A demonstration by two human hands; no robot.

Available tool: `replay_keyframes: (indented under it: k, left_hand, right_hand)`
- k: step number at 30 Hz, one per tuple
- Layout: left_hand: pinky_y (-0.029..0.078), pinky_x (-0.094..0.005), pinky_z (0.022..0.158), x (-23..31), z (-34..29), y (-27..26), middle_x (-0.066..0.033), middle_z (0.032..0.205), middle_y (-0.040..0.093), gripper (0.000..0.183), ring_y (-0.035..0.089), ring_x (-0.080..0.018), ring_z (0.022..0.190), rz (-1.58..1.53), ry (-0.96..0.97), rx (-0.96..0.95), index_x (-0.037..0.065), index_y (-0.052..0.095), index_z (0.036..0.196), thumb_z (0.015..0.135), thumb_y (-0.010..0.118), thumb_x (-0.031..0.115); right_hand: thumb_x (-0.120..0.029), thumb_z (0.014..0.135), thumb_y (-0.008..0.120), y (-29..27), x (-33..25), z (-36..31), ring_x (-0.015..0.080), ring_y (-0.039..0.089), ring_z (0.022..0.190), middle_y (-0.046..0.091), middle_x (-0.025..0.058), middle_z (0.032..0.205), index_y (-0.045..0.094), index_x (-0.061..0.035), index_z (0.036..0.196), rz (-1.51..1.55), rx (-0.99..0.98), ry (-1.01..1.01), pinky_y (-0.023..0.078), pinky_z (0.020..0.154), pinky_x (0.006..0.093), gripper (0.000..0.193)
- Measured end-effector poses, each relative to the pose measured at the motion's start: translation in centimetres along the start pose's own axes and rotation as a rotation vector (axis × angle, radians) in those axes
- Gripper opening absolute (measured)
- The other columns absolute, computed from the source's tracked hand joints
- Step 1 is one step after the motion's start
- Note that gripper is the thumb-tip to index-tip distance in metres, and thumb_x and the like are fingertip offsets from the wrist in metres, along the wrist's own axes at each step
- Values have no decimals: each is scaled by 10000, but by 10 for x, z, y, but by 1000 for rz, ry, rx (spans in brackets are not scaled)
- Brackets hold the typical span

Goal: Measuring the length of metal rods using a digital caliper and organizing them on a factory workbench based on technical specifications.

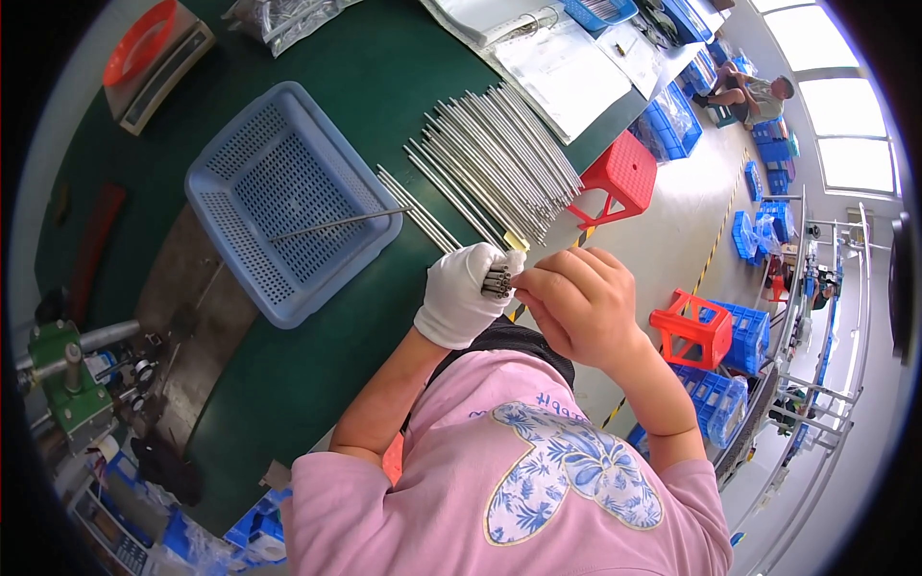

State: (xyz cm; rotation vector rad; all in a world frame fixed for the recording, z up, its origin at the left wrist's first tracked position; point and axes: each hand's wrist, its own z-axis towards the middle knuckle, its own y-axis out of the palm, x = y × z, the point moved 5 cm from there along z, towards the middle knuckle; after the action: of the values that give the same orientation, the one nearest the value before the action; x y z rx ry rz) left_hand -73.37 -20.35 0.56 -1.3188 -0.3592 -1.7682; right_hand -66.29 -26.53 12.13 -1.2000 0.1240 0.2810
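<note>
Gripping a bundle of thin metal rods (497,280) at frame centre, the gloved left hand (461,293) is clenched around it. The bare right hand (576,302) pinches the rod ends. Loose rods (490,163) lie above on the green table (384,77), beside a blue basket (288,197) holding one rod (336,225).
</note>
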Motion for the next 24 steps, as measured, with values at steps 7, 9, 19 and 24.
replay_keyframes:
  k: [7,9,19,24]
  left_hand:
    - [443,-380,483,-3,-2,3,-94,594,533,208,549,-304,545,12,-2,-28,83,494,721,716,695,138]
    - [440,-383,481,-1,0,2,-96,589,529,215,546,-305,541,14,4,-29,83,487,715,724,693,144]
    - [438,-384,477,0,0,2,-99,579,524,239,543,-308,537,7,10,-25,78,467,697,750,686,158]
    - [446,-383,486,-1,0,1,-99,591,536,229,552,-306,547,22,3,-42,78,473,710,744,686,156]
  right_hand:
    - [-125,697,663,4,1,-2,160,520,584,522,9,711,589,-103,832,3,-26,46,390,506,295,156]
    - [-131,700,664,3,2,-1,160,519,584,521,9,708,589,-103,830,-3,-31,42,390,507,295,152]
    - [-132,697,667,-3,1,2,160,506,568,523,10,712,591,-104,820,5,44,15,382,495,291,147]
    - [-75,665,675,-2,0,2,184,520,554,543,31,686,608,-80,800,39,23,21,389,501,295,150]
